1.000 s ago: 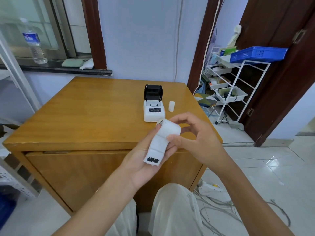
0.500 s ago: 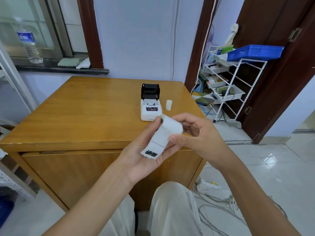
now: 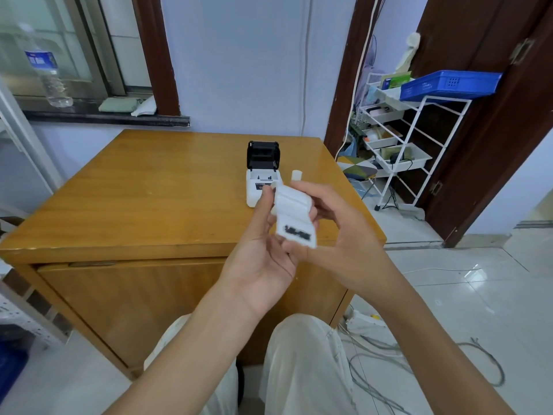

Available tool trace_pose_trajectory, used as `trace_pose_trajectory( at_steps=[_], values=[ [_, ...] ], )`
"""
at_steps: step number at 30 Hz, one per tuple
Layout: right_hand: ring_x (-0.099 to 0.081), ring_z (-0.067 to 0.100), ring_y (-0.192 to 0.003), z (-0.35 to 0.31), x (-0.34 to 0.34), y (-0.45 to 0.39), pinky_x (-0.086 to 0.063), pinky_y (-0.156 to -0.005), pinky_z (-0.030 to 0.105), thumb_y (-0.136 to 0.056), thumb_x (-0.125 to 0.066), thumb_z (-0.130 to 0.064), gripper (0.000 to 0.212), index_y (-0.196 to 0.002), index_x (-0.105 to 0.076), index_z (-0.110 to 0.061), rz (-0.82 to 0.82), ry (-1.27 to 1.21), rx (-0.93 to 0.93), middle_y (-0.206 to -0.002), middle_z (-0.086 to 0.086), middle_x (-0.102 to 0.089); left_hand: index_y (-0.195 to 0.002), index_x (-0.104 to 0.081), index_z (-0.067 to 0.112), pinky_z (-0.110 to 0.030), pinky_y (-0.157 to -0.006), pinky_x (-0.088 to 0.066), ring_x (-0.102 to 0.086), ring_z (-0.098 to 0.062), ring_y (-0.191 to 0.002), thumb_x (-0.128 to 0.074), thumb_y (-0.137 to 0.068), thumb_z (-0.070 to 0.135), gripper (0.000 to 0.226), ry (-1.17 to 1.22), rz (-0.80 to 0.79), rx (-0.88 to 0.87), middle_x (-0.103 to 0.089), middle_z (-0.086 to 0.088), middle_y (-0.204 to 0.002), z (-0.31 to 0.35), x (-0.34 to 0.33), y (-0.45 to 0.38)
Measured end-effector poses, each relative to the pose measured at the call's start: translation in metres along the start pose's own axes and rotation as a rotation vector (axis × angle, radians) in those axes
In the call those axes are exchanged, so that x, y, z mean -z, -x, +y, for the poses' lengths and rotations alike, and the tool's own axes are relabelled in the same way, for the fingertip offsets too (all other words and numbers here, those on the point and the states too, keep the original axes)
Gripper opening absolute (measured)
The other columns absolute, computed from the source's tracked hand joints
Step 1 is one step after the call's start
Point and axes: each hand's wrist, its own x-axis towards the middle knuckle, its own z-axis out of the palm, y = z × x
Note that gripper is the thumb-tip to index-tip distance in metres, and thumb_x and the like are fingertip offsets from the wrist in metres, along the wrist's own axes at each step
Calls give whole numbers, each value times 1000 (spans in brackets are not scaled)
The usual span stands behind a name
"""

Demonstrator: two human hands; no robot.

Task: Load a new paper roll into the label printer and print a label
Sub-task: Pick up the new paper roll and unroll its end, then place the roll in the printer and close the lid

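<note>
On the wooden desk (image 3: pixel 149 205) the label printer (image 3: pixel 263 175) sits lid-up, ready for loading. In front of it, left hand (image 3: pixel 263 259) and right hand (image 3: pixel 344 235) both grip the paper roll (image 3: pixel 294 211), its printed tail hanging free, probably for feeding.

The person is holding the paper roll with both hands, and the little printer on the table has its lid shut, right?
Not quite. In the head view the label printer has its black lid flipped up, open. The rest is right: both the left hand and the right hand hold the paper roll, and the printer sits on the table.
</note>
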Motion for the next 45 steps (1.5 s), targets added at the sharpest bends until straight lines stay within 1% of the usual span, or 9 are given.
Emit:
trace_pose_trajectory(
  at_steps=[3,8,14,22,27,32,38,41,45],
  values=[
    [-66,12,-114,2,-5,-3,-51,-97,21,-82,-88,-12,61,-136,-62,-22,90,-6,17,-119,-15,-70,-125,-76,12,-26,-82,-60,-75,-20,-93,-71,-83,38,50,37,20,1,-78,-14,-113,-3,-2,-1],
    [-69,14,-108,14,-1,-12,-57,-94,41,-87,-81,-10,38,-123,-74,-23,169,73,30,-113,-13,-74,-121,-76,11,-27,-66,-66,-77,-21,-90,-74,-81,38,48,62,68,28,-80,-14,-108,-9,1,-2],
    [-76,17,-103,23,3,-13,-59,-91,31,-93,-75,-14,21,-112,-78,-22,124,-251,-152,-108,-2,-82,-132,-64,7,-37,-90,-63,-78,-25,-104,-71,-90,46,58,-126,72,194,-78,-17,-119,6,11,-6],
    [-75,7,-105,28,-12,-16,-56,-88,19,-97,-68,-17,19,-114,-76,-17,198,-350,-188,-106,-10,-82,-130,-62,5,-34,-76,-67,-81,-23,-88,-70,-93,38,50,-151,58,183,-79,-18,-109,25,23,-13],
    [-71,-10,-81,42,-14,-31,-52,-76,8,-98,-69,-24,5,-98,-74,-22,344,-343,-305,-82,-21,-80,-113,-62,19,-33,-58,-54,-62,-13,-54,-43,-104,54,41,-969,224,-168,-83,-6,-91,41,31,-32],
    [-74,3,-93,60,1,-75,-51,-81,16,-98,-71,-32,20,-114,-74,-20,376,-336,-408,-107,-4,-79,-99,-61,31,-32,-57,-42,-56,-5,-59,-53,-99,39,12,-1718,370,-702,-65,5,-73,91,69,-87],
    [-74,18,-98,81,4,-145,-49,-73,18,-98,-71,-32,33,-120,-71,-7,313,-161,-417,-96,2,-77,-147,-43,46,-36,-66,-39,-56,-20,-80,-31,-101,66,52,-2081,116,-436,-53,11,-78,120,77,-150],
    [-64,4,-72,95,2,-169,-43,-54,3,-99,-70,-31,27,-106,-74,-6,262,-41,-426,-83,-1,-72,-147,-42,54,-41,-89,-48,-60,-27,-117,-21,-102,66,51,-2127,101,-390,-68,0,-122,109,86,-166],
    [-53,2,-65,119,-5,-187,-38,-52,8,-99,-70,-30,21,-80,-62,-23,190,51,-442,-69,-12,-57,-135,-50,46,-39,-78,-50,-65,-29,-107,-17,-104,63,49,-2270,184,-555,-71,-1,-120,99,96,-175]
  ],
)
